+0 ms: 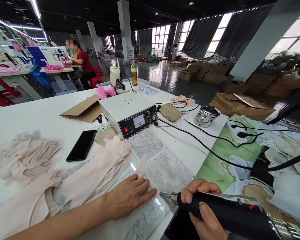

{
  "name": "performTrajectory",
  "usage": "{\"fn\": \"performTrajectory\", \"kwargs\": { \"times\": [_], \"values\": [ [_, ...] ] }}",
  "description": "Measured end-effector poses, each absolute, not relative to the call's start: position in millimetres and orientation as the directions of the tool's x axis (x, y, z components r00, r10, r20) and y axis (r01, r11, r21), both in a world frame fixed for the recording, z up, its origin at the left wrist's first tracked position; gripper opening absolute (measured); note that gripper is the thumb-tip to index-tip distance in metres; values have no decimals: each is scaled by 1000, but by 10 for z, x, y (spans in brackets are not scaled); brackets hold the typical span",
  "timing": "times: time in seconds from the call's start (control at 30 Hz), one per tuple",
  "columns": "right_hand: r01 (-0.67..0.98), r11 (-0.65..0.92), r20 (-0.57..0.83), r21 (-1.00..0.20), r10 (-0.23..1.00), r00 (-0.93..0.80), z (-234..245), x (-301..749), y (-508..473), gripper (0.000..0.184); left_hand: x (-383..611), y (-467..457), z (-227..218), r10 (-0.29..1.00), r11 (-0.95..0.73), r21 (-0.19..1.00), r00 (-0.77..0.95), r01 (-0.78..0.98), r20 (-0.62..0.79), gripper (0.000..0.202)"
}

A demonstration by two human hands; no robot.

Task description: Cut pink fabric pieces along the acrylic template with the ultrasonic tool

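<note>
My left hand point(132, 196) lies flat, fingers stretched out, pressing a thin pale beige fabric strip point(141, 166) onto a clear sheet with a grey marbled pattern point(167, 170). My right hand point(206, 206) wraps around a thick black handheld ultrasonic tool point(222, 210). Its narrow metal tip points left, close to my left fingertips; whether it touches the sheet I cannot tell. Layered beige fabric pieces point(100, 170) lie left of my left hand, with a looser heap point(25, 153) beyond. A black cable point(215, 153) runs from the tool's side to a control box point(130, 110).
A black phone point(81, 145) lies beside the fabric. Cardboard point(82, 110), a tan pad point(170, 112), a lidded metal pot point(207, 116) and a bottle point(134, 76) stand further back. At right, a power strip point(237, 131) rests on green cloth. A person in red point(83, 63) sits at a sewing machine.
</note>
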State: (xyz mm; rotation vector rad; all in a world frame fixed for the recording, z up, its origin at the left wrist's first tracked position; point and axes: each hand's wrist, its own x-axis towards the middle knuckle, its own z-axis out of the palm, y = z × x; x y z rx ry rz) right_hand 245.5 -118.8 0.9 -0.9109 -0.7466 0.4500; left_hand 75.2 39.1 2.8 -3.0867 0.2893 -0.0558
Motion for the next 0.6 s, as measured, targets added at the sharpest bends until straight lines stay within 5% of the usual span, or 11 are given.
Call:
{"fn": "performTrajectory", "kwargs": {
  "times": [0.6],
  "values": [
    [-64,554,361,-830,622,695,52,2447,-1148,14,734,361,-41,-161,-986,-48,986,-158,53,45]
  ]
}}
